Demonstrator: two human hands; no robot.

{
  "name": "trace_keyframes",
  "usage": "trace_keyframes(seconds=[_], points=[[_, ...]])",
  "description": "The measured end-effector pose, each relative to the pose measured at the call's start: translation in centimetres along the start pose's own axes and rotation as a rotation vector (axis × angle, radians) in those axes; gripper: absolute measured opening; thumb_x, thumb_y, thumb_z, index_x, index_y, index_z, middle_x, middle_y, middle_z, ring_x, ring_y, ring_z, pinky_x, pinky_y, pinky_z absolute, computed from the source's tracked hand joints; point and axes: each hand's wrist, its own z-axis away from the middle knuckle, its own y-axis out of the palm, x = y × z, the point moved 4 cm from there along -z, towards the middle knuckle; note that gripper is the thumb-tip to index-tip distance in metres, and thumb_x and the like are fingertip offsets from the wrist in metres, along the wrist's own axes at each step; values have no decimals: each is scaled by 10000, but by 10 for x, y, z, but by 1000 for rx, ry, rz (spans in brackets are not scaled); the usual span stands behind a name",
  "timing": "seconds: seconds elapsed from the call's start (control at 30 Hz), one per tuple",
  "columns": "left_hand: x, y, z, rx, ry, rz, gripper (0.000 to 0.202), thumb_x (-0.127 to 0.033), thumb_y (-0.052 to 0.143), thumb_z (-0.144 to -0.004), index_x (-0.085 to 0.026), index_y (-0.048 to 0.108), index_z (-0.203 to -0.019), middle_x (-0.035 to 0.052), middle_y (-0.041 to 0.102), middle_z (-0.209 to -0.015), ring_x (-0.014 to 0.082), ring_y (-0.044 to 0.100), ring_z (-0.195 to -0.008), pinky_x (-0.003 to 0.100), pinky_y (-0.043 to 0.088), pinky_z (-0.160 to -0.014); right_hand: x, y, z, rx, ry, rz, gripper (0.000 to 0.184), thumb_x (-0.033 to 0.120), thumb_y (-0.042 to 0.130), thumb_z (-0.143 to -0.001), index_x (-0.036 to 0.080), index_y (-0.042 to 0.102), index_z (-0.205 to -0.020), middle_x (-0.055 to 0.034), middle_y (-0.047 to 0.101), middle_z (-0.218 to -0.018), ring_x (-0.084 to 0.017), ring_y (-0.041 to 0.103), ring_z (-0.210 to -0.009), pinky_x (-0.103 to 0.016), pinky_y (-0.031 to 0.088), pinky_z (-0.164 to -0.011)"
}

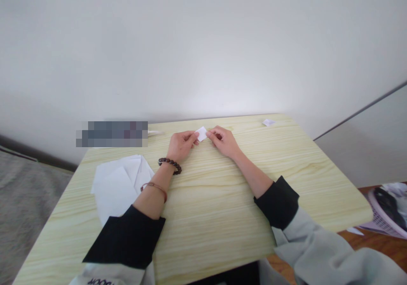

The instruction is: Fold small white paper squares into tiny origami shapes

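White paper slip (202, 133), over the table's (206, 217) far half, is what I'm handling. Nearest me, loose sheets (114, 187) lie beside my left forearm (148, 205); beyond, my left hand (182, 146) and right hand (227, 141) pinch the slip's opposite sides between thumb and fingers; farther back, another small paper (268, 123) lies rightward.

Small white folded paper (202, 134) between left hand (183, 144) and right hand (225, 141), above wood-grained table (210, 217).

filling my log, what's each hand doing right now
Left hand: closed, pinching the small white paper at its left.
Right hand: closed, pinching the same small white paper at its right.
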Motion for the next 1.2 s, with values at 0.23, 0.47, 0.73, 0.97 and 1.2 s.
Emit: trace_keyframes(seconds=[0.23,0.47,0.73,0.97,1.2], points=[[0,2,0,3,3,34,405,-520,575,-768,-140,699,-832,34,671,-680,124,545,-576,219,430,-550,3,0,0,35,-54,26,283,402,506,-877,170,604,-747,-3,536,-686,-103,477,-588,-242,373,-574],[3,2,-3,-23,63,57,374,-498,606,-750,-138,684,-817,44,681,-766,138,574,-654,225,458,-565,10,2,1,128,-117,85,279,390,529,-875,167,637,-749,-7,556,-700,-96,480,-596,-231,375,-580],[3,2,-3,-33,36,69,416,-526,588,-759,-135,688,-864,50,695,-773,137,576,-627,228,445,-538,9,2,1,79,-96,66,245,344,529,-873,162,622,-737,1,546,-684,-91,464,-584,-229,367,-572],[3,3,-2,32,-10,51,460,-550,580,-763,-136,705,-918,48,704,-718,120,561,-580,222,446,-565,3,0,0,-12,-30,17,258,376,505,-875,168,610,-765,2,529,-662,-106,473,-599,-237,371,-565],[-2,-2,2,-21,-5,-101,414,-498,534,-793,-139,737,-752,18,657,-572,92,424,-445,222,318,-464,6,0,1,8,-51,25,242,354,508,-872,167,612,-757,3,529,-672,-97,464,-577,-237,365,-559]])
